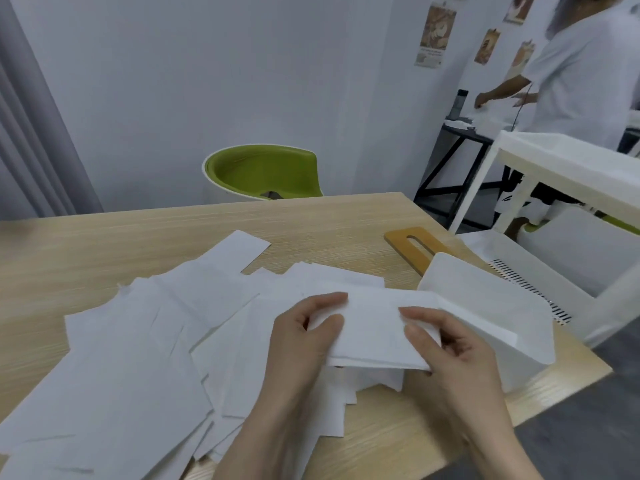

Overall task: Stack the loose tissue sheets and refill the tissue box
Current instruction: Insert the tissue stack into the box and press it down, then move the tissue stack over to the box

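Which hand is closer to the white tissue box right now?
Right. The right hand grips the small tissue stack at its end next to the white tissue box. The left hand grips the stack's far end, farther from the box.

Green chair (263,171), pale wall (207,64).

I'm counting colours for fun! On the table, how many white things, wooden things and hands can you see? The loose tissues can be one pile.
White: 3, the held tissue stack, the loose tissue pile, the tissue box
Wooden brown: 1, the slotted lid
Hands: 2, left hand, right hand, each with a grip on the stack
Total: 6
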A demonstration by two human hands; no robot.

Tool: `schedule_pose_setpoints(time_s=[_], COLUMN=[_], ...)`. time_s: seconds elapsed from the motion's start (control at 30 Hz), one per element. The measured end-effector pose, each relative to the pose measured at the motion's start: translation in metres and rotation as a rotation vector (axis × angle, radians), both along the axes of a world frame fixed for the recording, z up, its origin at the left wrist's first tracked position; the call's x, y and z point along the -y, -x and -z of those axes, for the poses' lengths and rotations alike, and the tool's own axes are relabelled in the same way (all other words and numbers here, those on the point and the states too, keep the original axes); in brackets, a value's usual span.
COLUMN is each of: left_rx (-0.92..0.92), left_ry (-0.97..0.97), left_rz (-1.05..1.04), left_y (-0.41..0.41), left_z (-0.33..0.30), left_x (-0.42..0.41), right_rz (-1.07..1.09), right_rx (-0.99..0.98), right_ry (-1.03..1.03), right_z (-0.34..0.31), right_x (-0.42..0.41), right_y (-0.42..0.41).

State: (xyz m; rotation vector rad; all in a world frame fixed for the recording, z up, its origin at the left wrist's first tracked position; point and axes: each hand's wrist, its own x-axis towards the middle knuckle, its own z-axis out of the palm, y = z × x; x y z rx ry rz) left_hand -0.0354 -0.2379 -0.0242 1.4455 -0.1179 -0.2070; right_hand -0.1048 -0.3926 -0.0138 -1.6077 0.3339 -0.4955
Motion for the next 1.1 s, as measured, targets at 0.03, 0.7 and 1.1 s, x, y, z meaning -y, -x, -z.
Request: schedule_pose_setpoints(time_s=[0.03,0.7,1.1], left_rx=[0.015,0.552,0.928], left_ry=[-0.015,-0.693,-1.287], left_rz=[0.008,0.518,0.823], left_y=[-0.003,-0.061,-0.083], left_z=[-0.001,-0.022,-0.019], left_x=[0.006,0.155,0.174], right_rz=[0.017,0.352,-0.103], right_rx=[0.002,-0.212,-0.573], right_ry=[0.015,0.705,1.293], right_z=[-0.003,-0.003,-0.012], right_x=[0.005,0.121,0.172], right_y=[0.003,0.027,0.008])
